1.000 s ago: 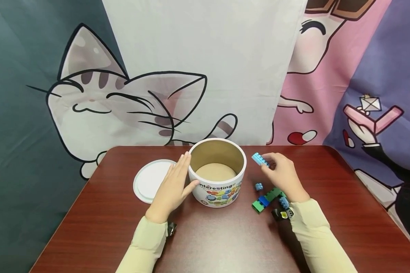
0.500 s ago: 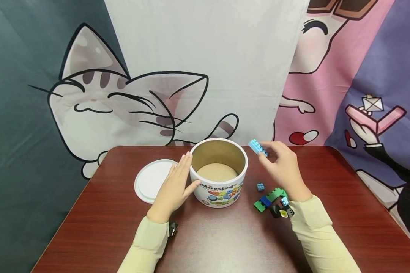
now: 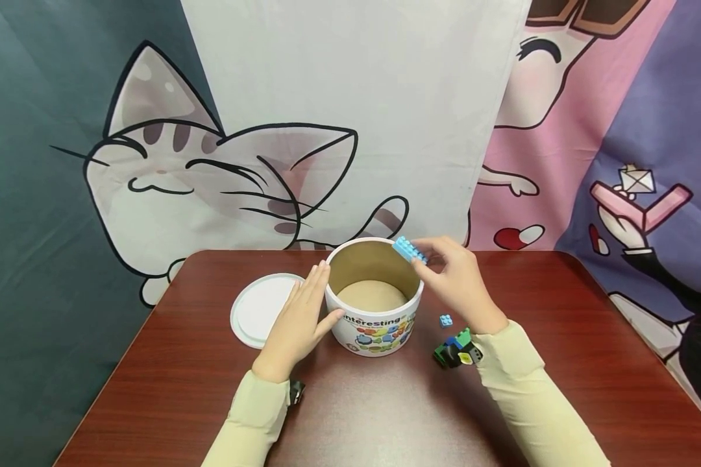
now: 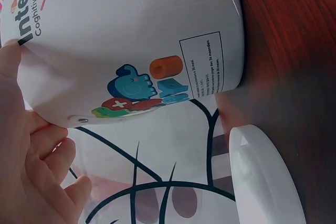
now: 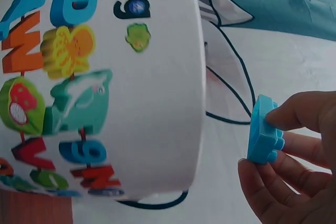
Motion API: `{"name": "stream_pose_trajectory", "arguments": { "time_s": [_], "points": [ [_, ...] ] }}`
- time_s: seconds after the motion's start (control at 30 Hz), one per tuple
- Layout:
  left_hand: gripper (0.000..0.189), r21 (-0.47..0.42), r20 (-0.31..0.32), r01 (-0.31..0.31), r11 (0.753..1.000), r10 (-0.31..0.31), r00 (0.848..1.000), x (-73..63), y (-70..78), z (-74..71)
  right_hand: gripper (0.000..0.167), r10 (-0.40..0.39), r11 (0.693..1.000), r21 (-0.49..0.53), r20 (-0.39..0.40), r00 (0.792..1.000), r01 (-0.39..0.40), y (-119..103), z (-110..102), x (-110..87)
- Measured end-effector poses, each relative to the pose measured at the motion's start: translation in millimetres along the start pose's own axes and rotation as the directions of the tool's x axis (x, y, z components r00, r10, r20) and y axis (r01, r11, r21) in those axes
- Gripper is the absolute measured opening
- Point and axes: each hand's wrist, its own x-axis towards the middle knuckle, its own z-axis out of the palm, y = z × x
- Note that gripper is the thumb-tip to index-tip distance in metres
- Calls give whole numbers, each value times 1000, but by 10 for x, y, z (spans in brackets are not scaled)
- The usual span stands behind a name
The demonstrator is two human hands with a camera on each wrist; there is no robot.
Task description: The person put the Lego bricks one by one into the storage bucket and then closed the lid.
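A round white tub [image 3: 370, 334] with printed pictures stands on the table, its top uncovered and its tan floor showing. Against its left side rests my left hand [image 3: 292, 324], fingers extended along the wall and thumb on the front. In the left wrist view the fingers [image 4: 58, 156] lie by the tub's rim. My right hand [image 3: 455, 282] pinches a light blue toy brick [image 3: 410, 250] at the tub's right rim, overlapping the opening in the head view. The right wrist view shows the brick [image 5: 264, 132] between thumb and fingers, studs toward the palm.
The white lid [image 3: 259, 311] lies left of the tub, partly behind the left hand. A small blue brick [image 3: 446, 320] sits right of the tub. Nearer me are joined green and blue bricks [image 3: 463, 338], partly hidden by the right wrist's camera. A printed curtain [image 3: 350, 78] hangs behind the table.
My right hand has risen and moved left with the light blue brick, from beside the tub to its right rim. The left hand has stayed against the tub.
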Motion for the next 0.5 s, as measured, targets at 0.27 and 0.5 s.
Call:
{"name": "stream_pose_trajectory", "arguments": {
  "time_s": [0.27, 0.5],
  "points": [
    [81, 2, -5, -4, 1000, 4, 1000, -9, -4, -2, 25, -64, 997, -22, 129, 990, 68, 22, 242, 150],
    [80, 4, -16, -19, 1000, 19, 1000, -3, -5, 9, 23, -58, 995, -68, 272, 961, 79, 79, 411, 245]
  ]
}}
